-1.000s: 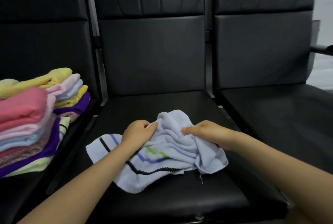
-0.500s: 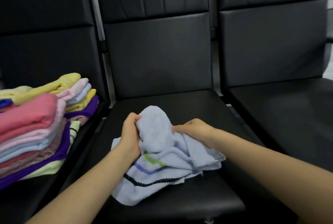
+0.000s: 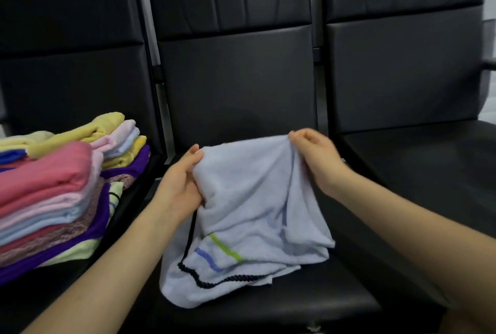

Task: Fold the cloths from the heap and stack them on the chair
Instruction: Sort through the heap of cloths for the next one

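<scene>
Over the middle chair (image 3: 236, 97), both hands held up a pale blue cloth (image 3: 252, 199). The left hand (image 3: 178, 186) gripped the cloth's upper left edge, its thumb lying on top of the fabric and the other fingers curled beneath it, hidden by the folds. The right hand (image 3: 316, 159) pinched the upper right corner between thumb and fingertips, with the remaining fingers curled in above the fabric. Between the two grips the top edge ran nearly taut, and the rest of the cloth hung down in loose folds. Its lower part lay crumpled on the middle chair's seat, near the front edge, showing a green stripe, a blue stripe and a dark corded trim. The cloth was still unfolded.

To the left of the middle chair, on the seat of the neighbouring chair (image 3: 72, 65), stood a stack of folded cloths (image 3: 59, 194) in yellow, pink, light blue, purple and a speckled reddish weave. To the right of the middle chair stood a third black chair (image 3: 402, 70).
</scene>
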Action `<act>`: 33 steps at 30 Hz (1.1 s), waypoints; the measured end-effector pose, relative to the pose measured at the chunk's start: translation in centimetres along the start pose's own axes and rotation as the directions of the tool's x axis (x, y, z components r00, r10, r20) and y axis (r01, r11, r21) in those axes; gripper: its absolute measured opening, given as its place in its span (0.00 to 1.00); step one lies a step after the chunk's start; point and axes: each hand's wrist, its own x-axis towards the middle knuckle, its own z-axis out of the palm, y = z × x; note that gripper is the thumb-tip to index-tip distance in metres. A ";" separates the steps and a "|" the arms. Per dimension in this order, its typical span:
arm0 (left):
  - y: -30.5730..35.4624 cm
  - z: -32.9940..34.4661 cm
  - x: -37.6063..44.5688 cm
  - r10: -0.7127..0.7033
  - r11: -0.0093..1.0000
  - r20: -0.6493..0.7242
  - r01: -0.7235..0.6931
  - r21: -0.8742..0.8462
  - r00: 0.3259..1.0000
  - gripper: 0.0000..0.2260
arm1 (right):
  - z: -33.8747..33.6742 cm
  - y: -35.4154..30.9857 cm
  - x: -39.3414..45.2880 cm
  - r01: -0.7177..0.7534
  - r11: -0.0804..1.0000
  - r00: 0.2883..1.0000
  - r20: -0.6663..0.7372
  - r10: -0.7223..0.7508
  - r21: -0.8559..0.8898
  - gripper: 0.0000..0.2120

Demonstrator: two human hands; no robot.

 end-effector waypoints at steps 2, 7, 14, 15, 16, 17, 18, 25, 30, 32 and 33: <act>0.8 0.0 -0.7 0.036 0.999 0.014 -0.037 0.030 0.999 0.09 | -0.7 -1.4 -0.4 0.074 0.997 0.997 0.005 -0.074 -0.005 0.13; 0.9 -2.4 -0.8 -0.091 0.906 -0.040 0.099 0.411 0.995 0.10 | -0.3 0.6 -4.2 0.064 0.970 0.873 0.485 0.060 -0.235 0.08; -1.2 -4.0 1.2 -0.006 0.377 -0.250 0.234 0.896 0.968 0.17 | 1.4 1.1 -5.6 0.075 0.877 0.753 0.604 0.262 -0.474 0.13; -1.1 -3.5 1.4 0.005 0.375 -0.248 0.228 0.899 0.969 0.17 | 1.4 1.0 -5.2 0.047 0.899 0.799 0.557 0.228 -0.435 0.12; -1.2 -3.0 1.8 0.012 0.370 -0.242 0.220 0.903 0.970 0.18 | 1.3 1.4 -4.6 0.038 0.906 0.850 0.490 0.193 -0.422 0.10; -1.3 -2.4 2.0 -0.002 0.350 -0.241 0.227 0.909 0.970 0.18 | 1.2 1.9 -4.0 0.064 0.880 0.892 0.422 0.160 -0.471 0.08; -1.7 -1.9 2.1 -0.030 0.323 -0.244 0.241 0.915 0.969 0.19 | 1.1 2.5 -3.5 0.111 0.817 0.914 0.380 0.139 -0.566 0.08; -2.7 -1.0 1.4 -0.051 0.405 0.100 -0.071 0.911 0.994 0.09 | 1.4 3.3 -3.3 -0.016 0.781 0.732 0.525 0.435 -0.624 0.17; -0.6 -0.1 -0.8 0.298 0.643 0.210 -0.358 0.677 0.931 0.08 | 2.1 2.4 -2.9 -0.139 0.959 0.834 0.493 0.249 -0.248 0.12; 0.5 0.6 -1.6 0.409 0.643 0.211 -0.445 0.624 0.888 0.08 | 2.2 0.5 -2.4 -0.014 0.998 0.932 0.362 0.035 -0.062 0.12; 0.9 0.9 -2.0 0.453 0.616 0.220 -0.482 0.623 0.864 0.08 | 2.0 -0.7 -2.1 0.055 0.998 0.958 0.283 -0.052 -0.004 0.15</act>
